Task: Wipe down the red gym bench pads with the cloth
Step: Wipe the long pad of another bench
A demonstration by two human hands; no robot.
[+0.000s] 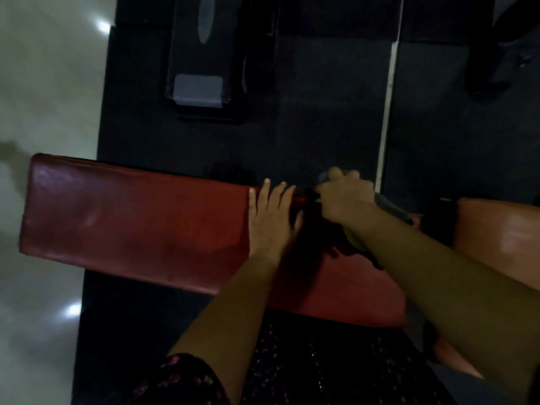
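A long red bench pad (131,217) lies across the middle of the view, and a second red pad (336,290) continues toward the lower right. My left hand (271,217) rests flat with straight fingers on the right end of the long pad. My right hand (344,197) grips a grey cloth (391,207) bunched at the gap between the pads, near the far edge. A yellow-green part of the cloth shows under my right wrist. The gap itself is dark and partly hidden by my hands.
An orange-red pad (502,235) stands at the right edge. Black rubber matting (321,112) covers the floor beyond the bench, with a dark machine base (204,68) at the top. Pale glossy floor (43,83) lies on the left. My patterned clothing (292,361) fills the bottom.
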